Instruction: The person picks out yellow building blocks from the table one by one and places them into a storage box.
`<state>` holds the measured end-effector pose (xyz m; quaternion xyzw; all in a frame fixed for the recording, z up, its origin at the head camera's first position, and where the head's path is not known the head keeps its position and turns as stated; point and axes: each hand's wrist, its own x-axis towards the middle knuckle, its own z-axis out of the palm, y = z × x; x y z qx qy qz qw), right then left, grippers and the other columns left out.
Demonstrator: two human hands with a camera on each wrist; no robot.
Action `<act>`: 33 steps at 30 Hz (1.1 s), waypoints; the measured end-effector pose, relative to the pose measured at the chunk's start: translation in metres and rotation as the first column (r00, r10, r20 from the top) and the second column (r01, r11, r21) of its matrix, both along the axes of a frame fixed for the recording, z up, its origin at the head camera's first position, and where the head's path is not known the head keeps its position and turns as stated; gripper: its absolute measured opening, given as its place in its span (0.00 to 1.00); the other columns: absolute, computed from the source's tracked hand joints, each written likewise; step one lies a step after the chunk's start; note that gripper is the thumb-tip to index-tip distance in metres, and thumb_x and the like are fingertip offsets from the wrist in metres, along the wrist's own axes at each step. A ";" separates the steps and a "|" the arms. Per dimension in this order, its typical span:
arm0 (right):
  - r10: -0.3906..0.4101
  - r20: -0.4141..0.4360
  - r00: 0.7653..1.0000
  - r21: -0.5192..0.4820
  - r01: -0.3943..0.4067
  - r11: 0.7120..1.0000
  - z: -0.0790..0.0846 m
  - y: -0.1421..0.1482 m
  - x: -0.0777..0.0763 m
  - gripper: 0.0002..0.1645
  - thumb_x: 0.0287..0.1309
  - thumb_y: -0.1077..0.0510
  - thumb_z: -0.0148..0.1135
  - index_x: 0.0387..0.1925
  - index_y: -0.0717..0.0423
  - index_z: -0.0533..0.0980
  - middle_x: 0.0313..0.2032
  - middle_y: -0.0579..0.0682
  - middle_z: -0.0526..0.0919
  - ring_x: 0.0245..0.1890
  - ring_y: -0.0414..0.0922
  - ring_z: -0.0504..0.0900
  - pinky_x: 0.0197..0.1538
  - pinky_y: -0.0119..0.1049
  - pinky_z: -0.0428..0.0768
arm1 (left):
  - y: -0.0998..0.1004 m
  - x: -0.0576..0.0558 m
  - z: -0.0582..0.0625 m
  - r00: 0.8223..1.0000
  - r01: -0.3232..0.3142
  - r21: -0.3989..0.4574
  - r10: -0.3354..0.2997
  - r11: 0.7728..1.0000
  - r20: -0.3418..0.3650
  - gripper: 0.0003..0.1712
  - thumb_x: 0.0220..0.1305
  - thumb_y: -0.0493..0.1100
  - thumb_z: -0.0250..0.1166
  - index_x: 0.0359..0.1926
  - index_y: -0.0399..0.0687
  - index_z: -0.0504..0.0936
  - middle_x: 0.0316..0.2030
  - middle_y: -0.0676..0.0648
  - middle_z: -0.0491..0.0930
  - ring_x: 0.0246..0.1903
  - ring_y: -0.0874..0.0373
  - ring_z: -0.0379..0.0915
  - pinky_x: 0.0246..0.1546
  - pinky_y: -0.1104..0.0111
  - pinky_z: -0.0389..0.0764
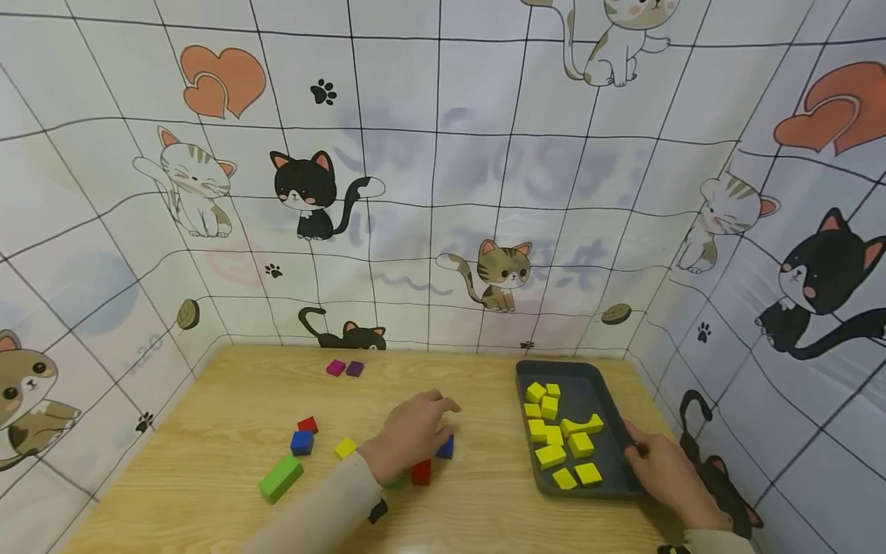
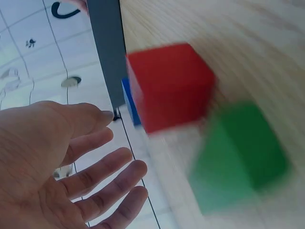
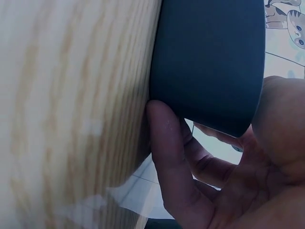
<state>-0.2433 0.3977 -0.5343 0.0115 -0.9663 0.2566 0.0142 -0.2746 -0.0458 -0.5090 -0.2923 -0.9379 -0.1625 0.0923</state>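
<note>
My left hand point(image 1: 411, 431) hovers over the middle of the table with loosely spread fingers, nothing held. Beneath and beside it are a red block point(image 1: 421, 473), a blue block point(image 1: 446, 447) and a green block point(image 2: 243, 157), which my wrist partly covers in the head view. A yellow block point(image 1: 345, 448) lies just left of that wrist. On the right, my right hand point(image 1: 667, 473) grips the side edge of a dark grey tray point(image 1: 612, 462), thumb over the rim and fingers at the outer wall. Several yellow blocks point(image 1: 581, 444) lie spread inside the tray.
Left on the wooden table point(image 1: 201, 431) are a long green block point(image 1: 281, 478), a blue block point(image 1: 301, 442) and a small red block point(image 1: 308, 425). A magenta block point(image 1: 335, 368) and a purple block point(image 1: 355, 369) lie toward the back. Cat-patterned sheeting point(image 1: 401, 231) surrounds the table.
</note>
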 end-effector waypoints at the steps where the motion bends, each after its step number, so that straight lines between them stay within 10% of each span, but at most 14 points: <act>1: 0.000 0.003 1.000 -0.002 0.000 1.000 0.000 0.000 0.000 0.32 0.67 0.59 0.55 0.70 0.63 0.65 0.49 0.66 0.80 0.11 0.41 0.60 0.15 0.37 0.66 | -0.008 0.002 -0.001 1.000 -0.014 0.013 0.014 1.000 0.011 0.18 0.66 0.48 0.69 0.56 0.54 0.83 0.47 0.50 0.80 0.38 0.60 0.77 0.28 0.73 0.79; 19: -0.006 0.013 1.000 -0.009 0.006 1.000 -0.004 -0.001 0.001 0.32 0.67 0.59 0.56 0.70 0.61 0.65 0.53 0.69 0.79 0.12 0.41 0.59 0.16 0.37 0.66 | -0.115 0.037 -0.020 0.970 -0.240 0.044 0.241 0.970 -0.021 0.19 0.59 0.48 0.75 0.51 0.56 0.85 0.45 0.54 0.79 0.47 0.54 0.77 0.47 0.58 0.82; 33: -0.027 0.002 1.000 0.017 0.027 1.000 0.000 -0.002 0.000 0.32 0.67 0.59 0.56 0.71 0.61 0.65 0.52 0.68 0.79 0.13 0.44 0.60 0.17 0.39 0.65 | -0.138 0.044 -0.023 0.943 -0.309 0.045 0.300 0.950 0.141 0.19 0.55 0.45 0.76 0.50 0.54 0.85 0.38 0.54 0.75 0.35 0.62 0.68 0.41 0.65 0.79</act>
